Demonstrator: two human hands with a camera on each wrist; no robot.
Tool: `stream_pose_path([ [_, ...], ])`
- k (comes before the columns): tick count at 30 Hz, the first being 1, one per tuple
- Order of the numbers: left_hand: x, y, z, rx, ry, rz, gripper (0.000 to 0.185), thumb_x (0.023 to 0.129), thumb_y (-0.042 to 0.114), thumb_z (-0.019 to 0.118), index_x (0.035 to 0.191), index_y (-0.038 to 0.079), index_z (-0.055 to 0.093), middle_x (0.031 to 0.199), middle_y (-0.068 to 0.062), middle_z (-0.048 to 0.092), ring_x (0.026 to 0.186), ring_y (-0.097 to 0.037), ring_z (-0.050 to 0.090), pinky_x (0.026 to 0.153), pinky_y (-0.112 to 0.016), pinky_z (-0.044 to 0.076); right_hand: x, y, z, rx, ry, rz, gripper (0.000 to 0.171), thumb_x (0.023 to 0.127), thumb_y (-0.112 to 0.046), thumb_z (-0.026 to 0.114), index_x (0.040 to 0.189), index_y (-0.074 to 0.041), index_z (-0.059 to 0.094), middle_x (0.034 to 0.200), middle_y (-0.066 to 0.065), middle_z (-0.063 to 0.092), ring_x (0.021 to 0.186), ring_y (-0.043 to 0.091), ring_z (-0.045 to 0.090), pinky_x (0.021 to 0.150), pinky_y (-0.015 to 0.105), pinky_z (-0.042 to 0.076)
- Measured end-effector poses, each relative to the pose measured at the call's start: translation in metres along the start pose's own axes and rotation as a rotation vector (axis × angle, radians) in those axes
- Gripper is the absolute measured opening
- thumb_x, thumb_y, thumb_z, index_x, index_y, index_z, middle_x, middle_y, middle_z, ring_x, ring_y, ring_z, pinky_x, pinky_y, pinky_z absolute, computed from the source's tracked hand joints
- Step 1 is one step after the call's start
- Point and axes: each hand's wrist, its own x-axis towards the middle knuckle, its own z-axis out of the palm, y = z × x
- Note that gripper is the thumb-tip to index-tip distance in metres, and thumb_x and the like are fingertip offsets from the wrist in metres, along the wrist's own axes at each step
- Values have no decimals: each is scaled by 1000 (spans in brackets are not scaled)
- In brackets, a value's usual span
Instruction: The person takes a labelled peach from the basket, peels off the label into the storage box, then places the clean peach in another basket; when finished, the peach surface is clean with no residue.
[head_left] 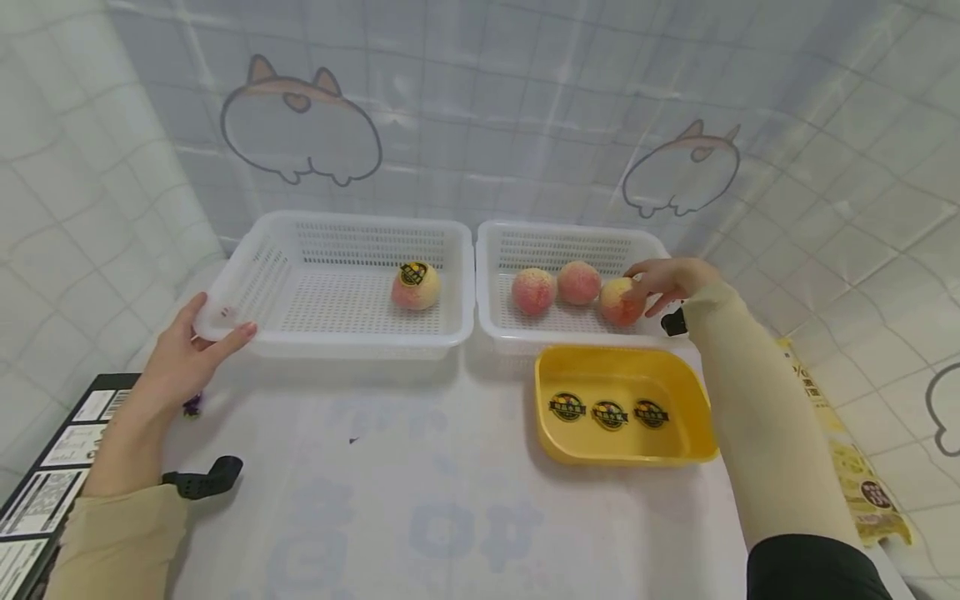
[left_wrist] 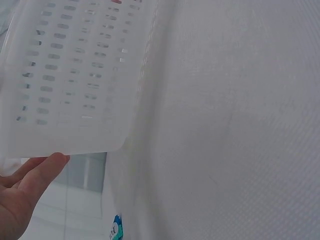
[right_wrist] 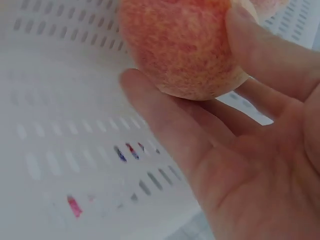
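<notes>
The right hand (head_left: 667, 282) reaches into the right basket (head_left: 491, 275), its fingers (right_wrist: 165, 130) curled round the nearest peach (head_left: 621, 301) — the rightmost of three there, beside two other peaches (head_left: 557, 287). The left hand (head_left: 187, 350) holds the near corner of the left basket (head_left: 240, 275), thumb on the rim, fingers narrow about it. One stickered peach (head_left: 415, 285) sits inside that basket. On the white surface (head_left: 420, 467) just before the right basket stands a yellow tray (head_left: 697, 400) with three stickers (head_left: 609, 412).
</notes>
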Motion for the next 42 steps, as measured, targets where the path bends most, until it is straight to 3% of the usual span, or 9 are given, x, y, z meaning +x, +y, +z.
stream_pose_path([
  [5,1,3,2,6,0,-2,103,98,53,54,157,14,-21,160,-35,10,142,-59,22,105,-77,23,-10,-2,-2,-77,62,-23,74,97,-15,60,155,3,18,156,32,19,138,43,37,109,54,43],
  [12,1,6,3,13,4,-24,104,97,56,53,156,14,-21,159,-37,9,140,-60,22,105,-77,23,-24,-20,0,-228,244,-124,61,98,-17,58,149,4,32,151,35,31,135,49,38,109,61,38],
  [16,3,5,1,23,-5,-29,105,97,57,53,156,14,-22,159,-37,9,140,-60,22,105,-77,23,-32,-46,22,-298,392,-199,57,97,-28,62,144,-1,43,146,27,44,131,43,44,108,61,38],
  [20,4,5,0,17,-6,-24,104,97,56,53,156,14,-22,160,-37,8,141,-59,21,106,-77,22,-39,-86,54,-255,488,-330,52,96,-27,66,139,-4,50,140,20,53,126,36,51,107,53,43],
  [26,2,4,0,4,15,-19,104,98,55,54,157,14,-21,160,-36,9,141,-59,22,106,-76,23,-39,-153,99,-188,458,-529,43,96,-27,67,134,-10,57,132,6,59,119,23,56,103,40,47],
  [30,2,2,1,-15,15,-19,104,98,54,55,156,15,-22,161,-35,9,140,-59,23,105,-77,24,-21,-196,120,-256,419,-601,34,96,-24,67,127,-10,63,127,5,63,114,21,59,97,36,50],
  [36,1,2,8,-31,10,-18,105,97,55,56,157,17,-21,161,-33,12,139,-57,27,105,-76,26,22,-247,137,-421,390,-578,27,94,-18,65,118,-6,69,126,11,64,116,25,58,96,38,49],
  [42,2,5,14,-58,9,-9,108,95,56,58,157,16,-21,162,-31,11,143,-56,21,108,-75,23,53,-268,143,-394,331,-488,25,91,-12,64,115,-6,67,124,9,64,109,22,57,88,33,52],
])
